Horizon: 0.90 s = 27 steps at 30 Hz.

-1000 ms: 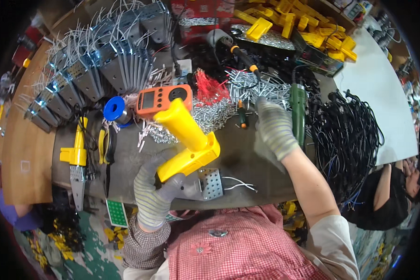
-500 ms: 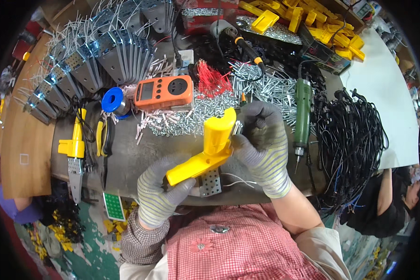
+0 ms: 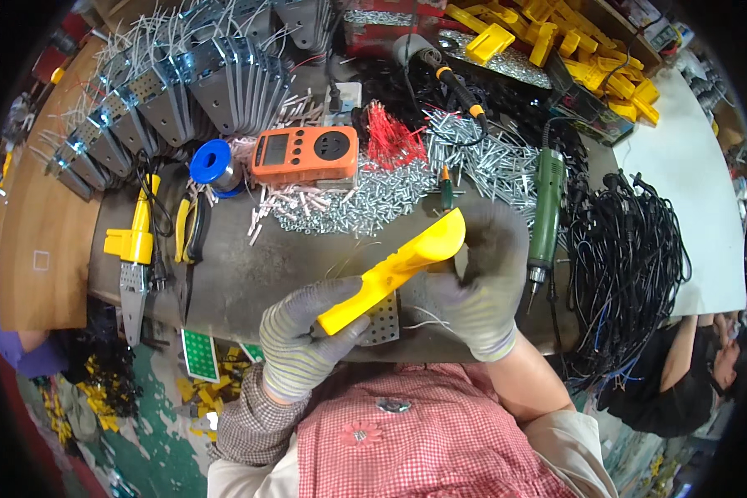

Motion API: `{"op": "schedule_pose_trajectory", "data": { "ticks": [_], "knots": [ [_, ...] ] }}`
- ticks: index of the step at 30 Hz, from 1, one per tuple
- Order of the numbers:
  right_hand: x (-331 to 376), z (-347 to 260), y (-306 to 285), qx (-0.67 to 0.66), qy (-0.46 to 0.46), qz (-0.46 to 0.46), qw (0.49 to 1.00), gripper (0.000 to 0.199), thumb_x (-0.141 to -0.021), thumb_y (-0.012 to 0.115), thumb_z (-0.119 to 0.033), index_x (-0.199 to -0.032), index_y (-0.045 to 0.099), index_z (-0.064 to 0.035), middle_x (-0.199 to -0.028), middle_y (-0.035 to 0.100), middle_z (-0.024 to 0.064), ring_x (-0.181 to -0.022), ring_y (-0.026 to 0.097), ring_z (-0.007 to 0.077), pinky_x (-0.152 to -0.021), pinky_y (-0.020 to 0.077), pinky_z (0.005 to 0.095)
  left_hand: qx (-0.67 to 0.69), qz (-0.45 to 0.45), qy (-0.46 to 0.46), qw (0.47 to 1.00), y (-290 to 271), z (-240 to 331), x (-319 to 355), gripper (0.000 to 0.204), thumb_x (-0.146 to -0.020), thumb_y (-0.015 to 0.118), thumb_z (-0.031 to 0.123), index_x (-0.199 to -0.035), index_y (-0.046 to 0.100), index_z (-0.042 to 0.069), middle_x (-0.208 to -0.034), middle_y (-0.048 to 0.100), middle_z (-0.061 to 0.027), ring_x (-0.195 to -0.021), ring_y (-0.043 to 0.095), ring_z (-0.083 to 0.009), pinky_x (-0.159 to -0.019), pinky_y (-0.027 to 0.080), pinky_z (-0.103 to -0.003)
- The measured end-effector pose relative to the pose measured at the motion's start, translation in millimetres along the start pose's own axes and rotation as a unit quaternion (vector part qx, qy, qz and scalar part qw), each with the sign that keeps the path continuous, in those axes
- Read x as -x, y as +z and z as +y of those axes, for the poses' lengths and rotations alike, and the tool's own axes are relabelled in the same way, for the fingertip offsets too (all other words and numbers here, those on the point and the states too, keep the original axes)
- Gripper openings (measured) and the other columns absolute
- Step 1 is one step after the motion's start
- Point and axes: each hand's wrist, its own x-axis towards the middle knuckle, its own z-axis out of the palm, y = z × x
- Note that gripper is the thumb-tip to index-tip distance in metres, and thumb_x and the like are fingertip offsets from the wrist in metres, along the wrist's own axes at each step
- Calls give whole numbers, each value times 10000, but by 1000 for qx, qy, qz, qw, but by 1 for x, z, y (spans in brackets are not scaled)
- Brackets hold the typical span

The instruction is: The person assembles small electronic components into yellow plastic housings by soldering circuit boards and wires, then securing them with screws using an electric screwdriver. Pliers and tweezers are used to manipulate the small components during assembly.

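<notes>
Both of my gloved hands hold a long yellow plastic housing slanting over the dark workbench. My left hand grips its lower end, where a perforated metal plate with thin white wires hangs underneath. My right hand wraps around the upper curved end. A heap of small silver screws lies just beyond the housing.
An orange meter, a blue solder spool, red wires and a green electric screwdriver lie on the bench. Metal plates with wires stand at back left, yellow housings at back right, black cables on the right. Another person sits lower right.
My right hand came back from the screw pile and closed on the housing's upper end. The housing swung from pointing up-left to slanting lower-left to upper-right, nearer my body.
</notes>
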Motion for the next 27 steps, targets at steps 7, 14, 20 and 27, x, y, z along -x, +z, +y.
{"op": "schedule_pose_trajectory", "data": {
  "ticks": [7, 14, 20, 27],
  "knots": [
    [-2, -15, 5, -8, 64, -14, 998, 499, -903, 738, 136, -1331, 558, -48, -1143, 700, 76, -977, 737, 166, -921, 615, 313, 12, 28, -48, 998, 0, -2, 5, 501, -852, 896, 39, -1323, 726, 36, -1213, 791, -144, -1122, 753, -204, -1001, 583, -348],
    [-3, -27, 15, 192, -128, -197, 953, 315, -940, 804, 8, -1205, 643, -46, -1012, 741, 105, -884, 760, 182, -802, 615, 306, -76, 33, -4, 997, 3, 5, 4, 523, -875, 875, 41, -1372, 715, 43, -1218, 800, -140, -1093, 769, -196, -954, 595, -326],
    [-5, -29, 20, 186, -28, -58, 980, 215, -854, 843, -38, -992, 679, -54, -962, 736, 105, -797, 741, 272, -693, 594, 367, -90, 66, 63, 992, 15, 6, 6, 507, -887, 859, 31, -1374, 714, 46, -1137, 808, -121, -1002, 772, -180, -896, 600, -307],
    [-25, -57, -27, 456, -343, -202, 796, 510, -697, 913, -181, -1193, 819, -256, -1181, 712, 51, -1114, 677, 285, -895, 575, 421, 87, 38, 39, 995, 2, 31, -31, 619, -1006, 747, 249, -1528, 548, -17, -1197, 729, -137, -999, 717, -178, -898, 580, -336]
  ]
}}
